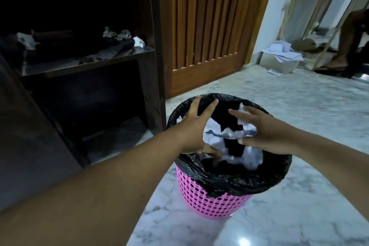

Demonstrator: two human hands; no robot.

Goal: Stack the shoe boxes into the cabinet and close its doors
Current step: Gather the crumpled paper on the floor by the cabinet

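My left hand (194, 126) and right hand (265, 130) both hang with fingers spread wide, gripping nothing, over crumpled paper (235, 142) in the pink bin (211, 199) with its black liner (239, 179). The cabinet (87, 60) stands open just left, paper scraps (138, 42) on its shelf. I see 1 white box (279, 64) far right.

We are in a room of a home. A dark wooden cabinet (83, 62) stands open on a marble-patterned floor (299, 106); just right of the cabinet is a slatted wooden door (205, 26), and before it a pink waste basket (213, 199) lined with a black bag (239, 181).
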